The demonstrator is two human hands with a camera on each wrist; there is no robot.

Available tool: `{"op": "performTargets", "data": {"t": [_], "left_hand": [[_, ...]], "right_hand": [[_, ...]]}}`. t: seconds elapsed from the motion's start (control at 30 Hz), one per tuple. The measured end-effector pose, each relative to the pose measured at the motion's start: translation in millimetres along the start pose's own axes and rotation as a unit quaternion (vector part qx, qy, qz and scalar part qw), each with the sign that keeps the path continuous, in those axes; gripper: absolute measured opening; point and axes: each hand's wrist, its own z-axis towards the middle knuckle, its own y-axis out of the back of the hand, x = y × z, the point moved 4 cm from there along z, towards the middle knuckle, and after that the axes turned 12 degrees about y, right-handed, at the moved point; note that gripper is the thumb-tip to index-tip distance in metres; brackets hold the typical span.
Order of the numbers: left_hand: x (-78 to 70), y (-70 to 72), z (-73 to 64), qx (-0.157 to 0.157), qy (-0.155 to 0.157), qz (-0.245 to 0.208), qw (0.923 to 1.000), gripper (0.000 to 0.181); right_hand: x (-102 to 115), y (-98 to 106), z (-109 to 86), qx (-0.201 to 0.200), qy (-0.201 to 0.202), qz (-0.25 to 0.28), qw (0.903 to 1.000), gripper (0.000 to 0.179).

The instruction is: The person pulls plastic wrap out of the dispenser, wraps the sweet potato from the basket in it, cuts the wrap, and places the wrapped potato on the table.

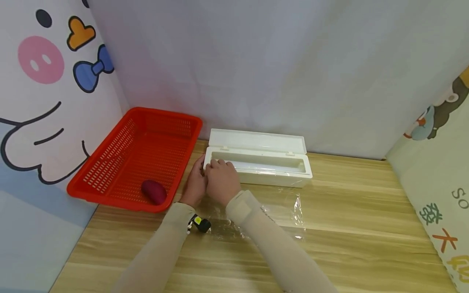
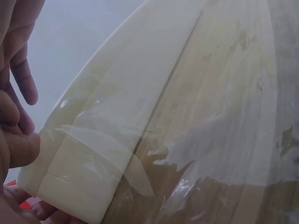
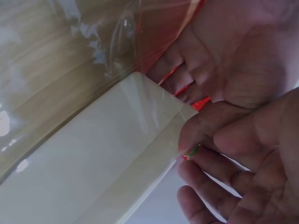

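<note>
A white cling film dispenser (image 1: pixel 272 178) stands against the back wall with its lid (image 1: pixel 256 140) up and a film roll (image 1: pixel 264 167) inside. Clear cling film (image 1: pixel 298 211) comes over its front and lies on the table. My left hand (image 1: pixel 194 188) holds the dispenser's left end, fingers (image 3: pixel 166 70) under the corner. Right beside it, my right hand (image 1: pixel 222 181) bends over the same top corner. In the right wrist view, its fingertips close on a small green piece (image 3: pixel 191 151), mostly hidden between the fingers.
To the left stands a red plastic basket (image 1: pixel 190 150) with a dark purple-red, oval thing (image 1: pixel 154 191) in it. A wood-grain table (image 1: pixel 366 244) extends to the right and front. Printed cloth panels (image 1: pixel 44 122) border the sides.
</note>
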Motion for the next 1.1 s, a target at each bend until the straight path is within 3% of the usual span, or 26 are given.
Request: {"op": "performTargets", "data": {"t": [0.23,0.37,0.53,0.6,0.77,0.93,1.1], "left_hand": [[1.4,0.8,1.9,-0.011,-0.004,0.002,0.9999,0.068],[2.5,0.4,3.3,-0.016,-0.011,0.025,0.9995,0.066],[1.8,0.1,3.2,-0.025,-0.017,0.057,0.9979,0.066],[1.0,1.0,2.8,-0.028,-0.021,0.061,0.9975,0.066],[-3.4,0.7,-0.6,-0.029,-0.028,0.065,0.9970,0.065],[-5.1,1.7,-2.3,-0.029,-0.030,0.055,0.9976,0.065],[-5.1,1.9,-1.6,-0.033,-0.032,0.066,0.9968,0.065]], "right_hand": [[-7.4,-5.6,-1.2,-0.020,0.002,0.022,0.9996,0.025],[-17.6,-11.6,-1.5,-0.056,0.004,0.071,0.9959,0.028],[-32.2,-14.1,4.2,-0.129,-0.030,0.185,0.9738,0.020],[-34.0,-15.5,8.9,-0.139,-0.049,0.208,0.9670,0.016],[-31.5,-17.6,15.1,-0.142,-0.088,0.187,0.9681,0.014],[-26.9,-19.0,18.3,-0.160,-0.095,0.158,0.9698,0.013],[-28.7,-22.1,15.6,-0.152,-0.118,0.192,0.9623,0.014]]}}
